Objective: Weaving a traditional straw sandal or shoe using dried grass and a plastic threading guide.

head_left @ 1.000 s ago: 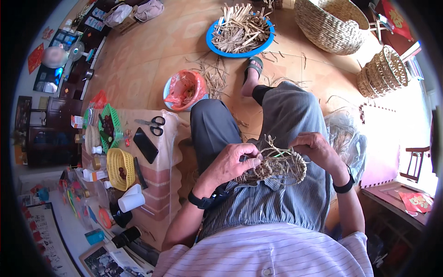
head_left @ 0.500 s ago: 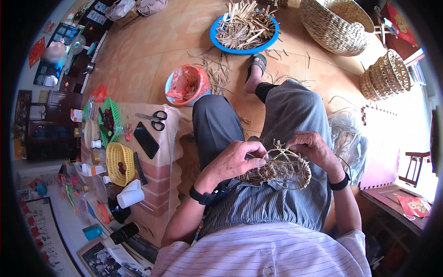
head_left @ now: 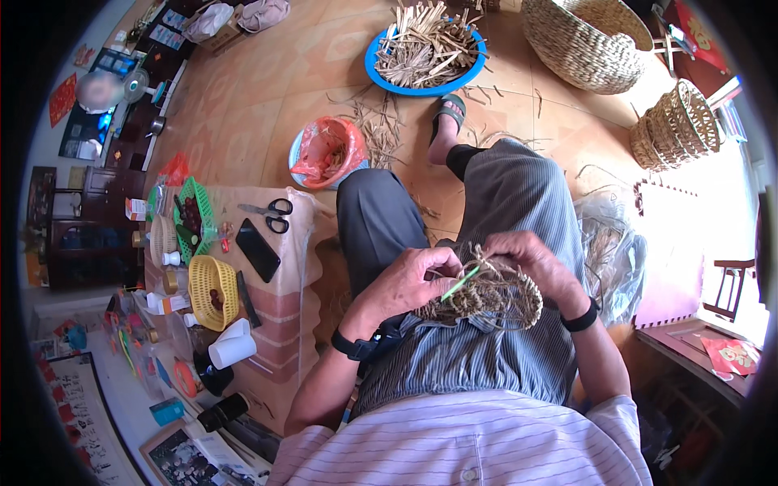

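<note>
A small woven straw piece (head_left: 486, 301) rests on my lap, an open rounded loop with a braided edge at its right end. My left hand (head_left: 405, 282) is closed at its left side, thumb and forefinger pinched together over the weave. A thin bright green stick-like thing (head_left: 460, 283) slants across the weave beside these fingertips; its kind is unclear. My right hand (head_left: 531, 257) is closed at the upper edge of the piece, its fingertips at a straw strand. Just what the right fingertips pinch is partly hidden.
At left a cloth-covered table (head_left: 284, 324) bears scissors (head_left: 275, 215), a phone (head_left: 258, 249) and a yellow basket (head_left: 212, 293). Ahead stand a red-lined bin (head_left: 328, 152) and a blue basin (head_left: 425, 87) of dry strips. Woven baskets (head_left: 587, 44) and a plastic bag (head_left: 612, 259) are at right.
My right hand has come left, closer to my left hand, along the upper edge of the woven piece. The green stick-like thing now shows plainly between the hands.
</note>
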Demonstrator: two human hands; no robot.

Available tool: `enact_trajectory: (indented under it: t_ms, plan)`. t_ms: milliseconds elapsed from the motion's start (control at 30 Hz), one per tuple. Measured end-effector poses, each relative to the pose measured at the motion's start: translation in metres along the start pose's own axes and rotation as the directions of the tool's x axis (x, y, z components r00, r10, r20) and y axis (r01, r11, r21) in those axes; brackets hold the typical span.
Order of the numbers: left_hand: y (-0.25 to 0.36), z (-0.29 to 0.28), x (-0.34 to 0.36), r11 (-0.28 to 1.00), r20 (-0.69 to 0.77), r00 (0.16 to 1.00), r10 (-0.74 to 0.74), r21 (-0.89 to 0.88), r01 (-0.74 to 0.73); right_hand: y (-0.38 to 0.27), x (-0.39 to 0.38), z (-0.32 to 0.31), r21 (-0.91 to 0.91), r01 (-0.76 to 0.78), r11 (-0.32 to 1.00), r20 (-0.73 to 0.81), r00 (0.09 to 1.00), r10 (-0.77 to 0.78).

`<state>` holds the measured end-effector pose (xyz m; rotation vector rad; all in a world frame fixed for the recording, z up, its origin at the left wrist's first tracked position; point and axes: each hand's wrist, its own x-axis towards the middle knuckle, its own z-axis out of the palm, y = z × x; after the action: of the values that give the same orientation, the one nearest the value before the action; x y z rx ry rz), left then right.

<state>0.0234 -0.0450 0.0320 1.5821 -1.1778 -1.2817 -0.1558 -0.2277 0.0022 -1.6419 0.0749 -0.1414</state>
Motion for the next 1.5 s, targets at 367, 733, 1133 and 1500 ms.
enact_trajectory:
  t_ms: [367,733,1133,1500]
  plan:
    - [-0.001,0.003,0.002,1.0,0.018,1.0,-0.004,-0.009,0.004,0.019,-0.031,-0.024,-0.141,-0.186,0.972,-0.086,0.981,0.175]
    - [-0.001,-0.005,0.011,0.997,0.066,0.996,-0.052,0.062,0.048,0.053,-0.026,0.013,0.575,-0.224,0.787,0.203,0.971,0.128]
    - [-0.015,0.014,0.011,0.994,0.061,0.992,0.108,0.027,-0.11,0.056,-0.054,-0.018,0.26,-0.492,0.831,-0.297,0.778,0.554]
    - [-0.01,0.007,0.003,0.994,-0.007,0.998,0.06,0.092,-0.059,-0.088,-0.017,0.064,-0.735,0.032,0.677,-0.174,0.957,-0.234]
